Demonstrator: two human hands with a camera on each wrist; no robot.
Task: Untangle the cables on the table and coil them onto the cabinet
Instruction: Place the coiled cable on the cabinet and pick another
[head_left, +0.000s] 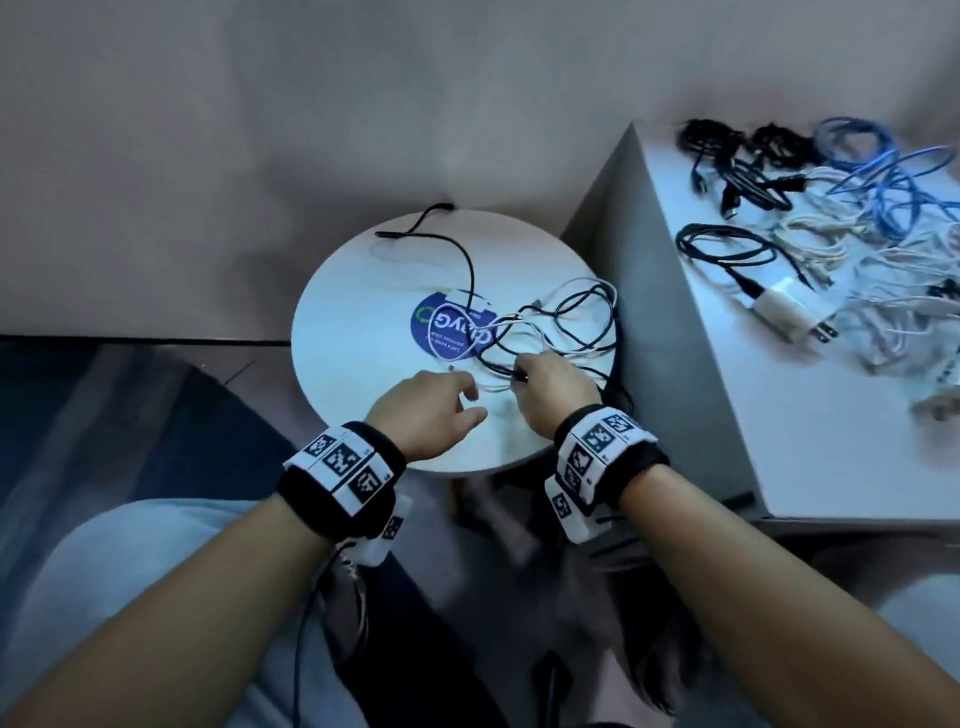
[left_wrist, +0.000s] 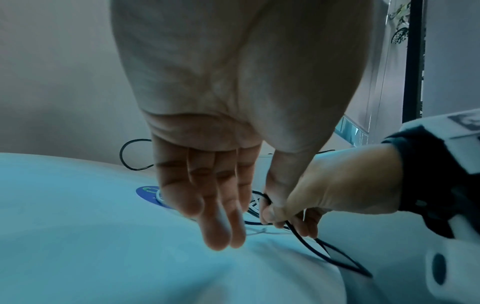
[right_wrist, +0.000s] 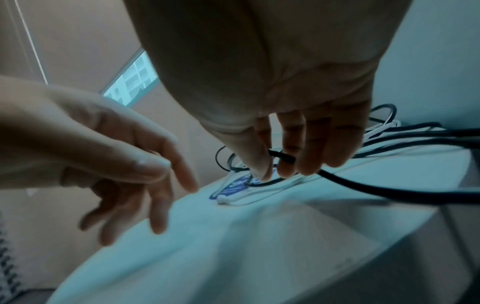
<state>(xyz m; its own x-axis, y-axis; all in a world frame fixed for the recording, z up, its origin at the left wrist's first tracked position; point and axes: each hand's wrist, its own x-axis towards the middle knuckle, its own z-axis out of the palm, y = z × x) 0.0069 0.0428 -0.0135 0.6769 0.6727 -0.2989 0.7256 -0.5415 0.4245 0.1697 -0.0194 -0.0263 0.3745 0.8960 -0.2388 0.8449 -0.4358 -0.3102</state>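
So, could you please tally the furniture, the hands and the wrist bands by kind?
Round table: 1
Cabinet: 1
Hands: 2, the left hand and the right hand
Wrist bands: 2, the left wrist band and the right wrist band
Total: 6

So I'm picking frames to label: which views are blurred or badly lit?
Head view: dim, bluish, cabinet cables smeared. Left wrist view: palm of left hand close and soft, table blurred. Right wrist view: table edge smeared, left hand blurred.
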